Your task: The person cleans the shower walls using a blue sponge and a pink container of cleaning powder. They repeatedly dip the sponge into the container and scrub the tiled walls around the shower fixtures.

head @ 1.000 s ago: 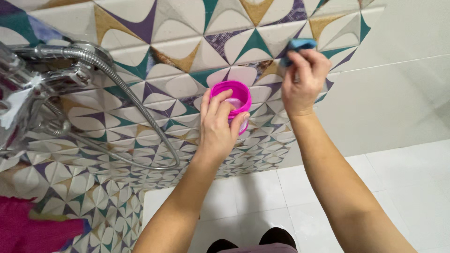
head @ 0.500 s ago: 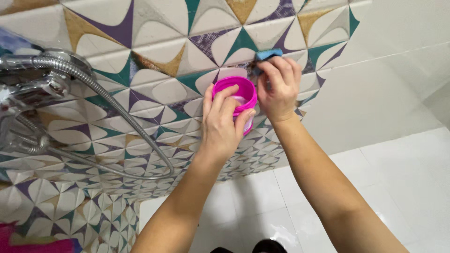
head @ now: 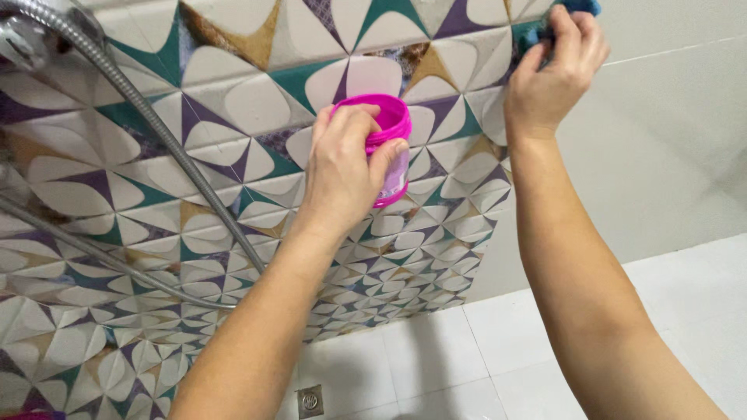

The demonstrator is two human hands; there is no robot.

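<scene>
The left hand (head: 342, 175) is holding a round pink plastic tub (head: 385, 144), fingers wrapping its open rim, upright beside the bumpy patterned wall tiles (head: 233, 101). The right hand (head: 554, 74) is pressing a soft blue cloth (head: 580, 8) on the tiles, up and right of the tub. A shiny metal shower hose (head: 148, 117) is hanging left.

I see a bathroom corner from above. The wall on the left carries patterned tiles (head: 117, 194) with curved petal and triangle shapes in white, teal, purple and ochre. A metal shower hose (head: 156, 140) runs diagonally across these tiles, and a second stretch of hose lies lower on the same wall. On the right I see a plain white wall (head: 669, 155). The floor (head: 506, 350) has large white tiles with 1 small square metal drain (head: 310, 401). Light is even and soft.
</scene>
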